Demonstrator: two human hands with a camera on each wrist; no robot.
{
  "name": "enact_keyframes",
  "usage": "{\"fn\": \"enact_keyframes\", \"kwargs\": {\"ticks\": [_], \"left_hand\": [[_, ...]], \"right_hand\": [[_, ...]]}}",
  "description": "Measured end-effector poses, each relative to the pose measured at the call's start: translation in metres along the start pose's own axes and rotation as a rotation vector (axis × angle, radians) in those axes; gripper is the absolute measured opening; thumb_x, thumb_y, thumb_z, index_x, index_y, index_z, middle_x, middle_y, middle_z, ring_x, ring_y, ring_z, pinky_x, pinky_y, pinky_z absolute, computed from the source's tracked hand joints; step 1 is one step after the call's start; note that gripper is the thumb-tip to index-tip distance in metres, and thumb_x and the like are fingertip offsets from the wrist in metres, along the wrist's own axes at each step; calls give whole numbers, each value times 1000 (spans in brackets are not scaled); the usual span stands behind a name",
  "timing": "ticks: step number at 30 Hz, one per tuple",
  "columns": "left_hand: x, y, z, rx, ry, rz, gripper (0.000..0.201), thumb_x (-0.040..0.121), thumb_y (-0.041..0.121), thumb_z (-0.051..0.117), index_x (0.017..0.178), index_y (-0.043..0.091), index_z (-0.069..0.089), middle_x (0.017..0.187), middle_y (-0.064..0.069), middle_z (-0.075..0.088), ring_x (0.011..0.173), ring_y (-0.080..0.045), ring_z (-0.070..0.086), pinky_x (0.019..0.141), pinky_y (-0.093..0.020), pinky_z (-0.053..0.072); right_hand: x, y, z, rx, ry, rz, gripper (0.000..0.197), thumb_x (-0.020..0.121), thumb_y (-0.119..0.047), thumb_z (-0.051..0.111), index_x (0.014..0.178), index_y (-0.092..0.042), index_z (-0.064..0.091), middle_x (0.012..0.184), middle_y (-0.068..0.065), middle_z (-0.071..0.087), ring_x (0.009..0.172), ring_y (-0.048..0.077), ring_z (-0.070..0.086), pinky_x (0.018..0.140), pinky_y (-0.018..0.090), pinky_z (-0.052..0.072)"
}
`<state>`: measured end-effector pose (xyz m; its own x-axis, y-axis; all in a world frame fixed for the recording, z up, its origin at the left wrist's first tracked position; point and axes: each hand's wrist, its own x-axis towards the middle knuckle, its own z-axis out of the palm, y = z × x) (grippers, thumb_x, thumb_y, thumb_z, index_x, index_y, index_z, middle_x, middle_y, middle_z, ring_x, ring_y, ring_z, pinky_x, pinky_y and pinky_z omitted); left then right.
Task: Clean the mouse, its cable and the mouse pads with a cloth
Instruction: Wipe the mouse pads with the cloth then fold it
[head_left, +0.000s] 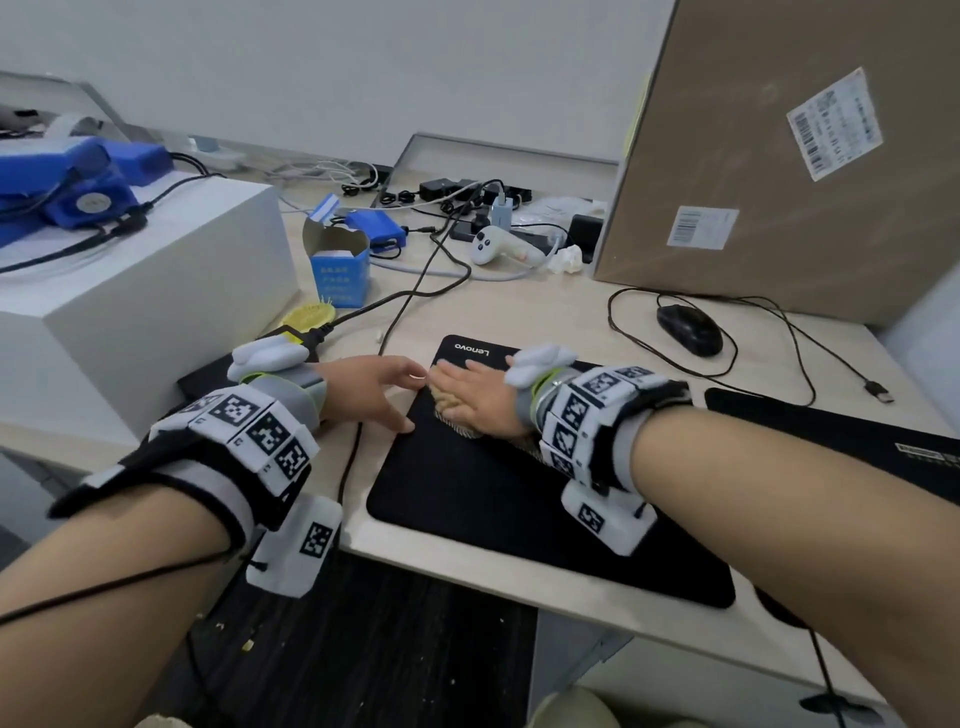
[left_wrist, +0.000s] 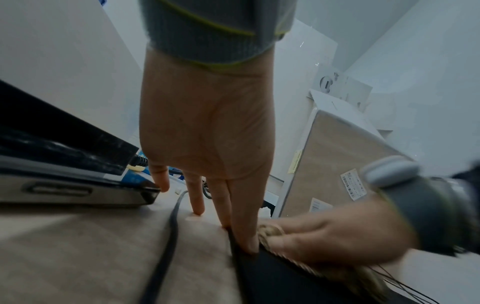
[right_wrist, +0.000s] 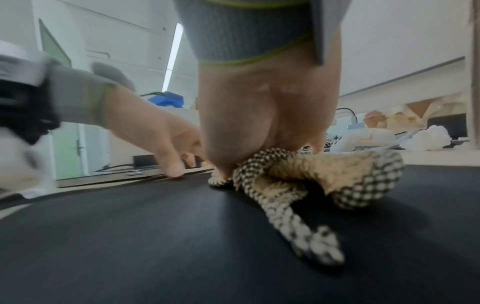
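Cloth (right_wrist: 324, 176), checked only from the right wrist, lies under flat right hand (head_left: 475, 397); left hand (head_left: 371, 384) spread.

Both forearms were bare. Each wrist wore a grey knit cuff (head_left: 291, 397) with lime-green trim, plus a black strap carrying white blocks (head_left: 249, 426) printed with black square tag markers. A white camera pod (head_left: 293, 545) hung under each wrist, and a thin black cable (head_left: 104, 587) ran along the left arm.
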<state>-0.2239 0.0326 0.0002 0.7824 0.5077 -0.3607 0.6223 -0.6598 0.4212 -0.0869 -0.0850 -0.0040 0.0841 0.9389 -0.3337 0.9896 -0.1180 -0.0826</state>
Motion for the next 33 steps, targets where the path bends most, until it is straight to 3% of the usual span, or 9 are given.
{"fn": "enact_keyframes", "kwargs": {"ticks": [2,5,10,12,18,23,26,30,33], "left_hand": [[-1,1,0,10,6,-8,74,77,25,75,140,29,37,141,15,49,131,-12,42,110,-28,29],[1,1,1,36,19,-6,74,75,27,76,138,28,37,140,16,49,130,-12,43,110,-28,31],[1,1,1,51,13,-11,71,75,28,76,136,28,40,137,19,50,128,-10,45,110,-31,33],[1,1,0,44,12,-14,71,74,27,77,135,29,41,137,19,51,128,-10,45,111,-32,32],[-4,5,0,38,-4,-24,71,76,22,76,137,26,40,139,16,50,130,-11,44,111,-28,31],[-11,14,6,45,52,-33,69,78,16,73,139,20,40,142,10,49,130,-14,45,100,-20,31],[-15,18,10,41,85,-49,69,80,11,71,141,17,38,144,8,47,132,-16,43,103,-22,31],[-14,24,20,-29,133,-60,71,79,-2,65,143,11,37,146,-1,46,132,-20,45,106,-25,33],[-12,29,29,-173,207,-89,67,78,-7,64,140,8,42,142,-8,50,128,-25,49,105,-28,35]], "right_hand": [[29,10,-1,90,23,18,55,101,-21,36,150,-7,15,159,12,10,147,23,13,113,24,1],[62,22,-4,167,84,60,50,99,-16,42,146,-2,27,155,16,21,142,26,24,105,19,12],[68,52,7,212,99,137,57,101,-24,36,151,-11,12,160,11,4,148,29,6,119,34,3],[45,72,14,202,124,204,57,102,-27,34,151,-12,10,161,9,4,148,30,5,120,40,3],[-75,107,30,177,116,392,56,102,-25,32,150,-6,10,159,11,12,144,30,19,118,34,10],[-146,99,38,145,167,529,39,100,-22,39,135,-8,32,136,9,43,115,27,51,92,34,35],[-165,83,43,145,140,564,34,100,-18,38,131,-5,36,129,12,48,98,27,56,75,31,36],[-180,66,51,234,216,619,34,97,-19,41,128,-10,48,121,17,60,108,34,58,86,34,46],[-185,58,53,411,344,698,36,89,-3,43,121,-7,59,118,15,65,107,32,62,86,33,50]]}}
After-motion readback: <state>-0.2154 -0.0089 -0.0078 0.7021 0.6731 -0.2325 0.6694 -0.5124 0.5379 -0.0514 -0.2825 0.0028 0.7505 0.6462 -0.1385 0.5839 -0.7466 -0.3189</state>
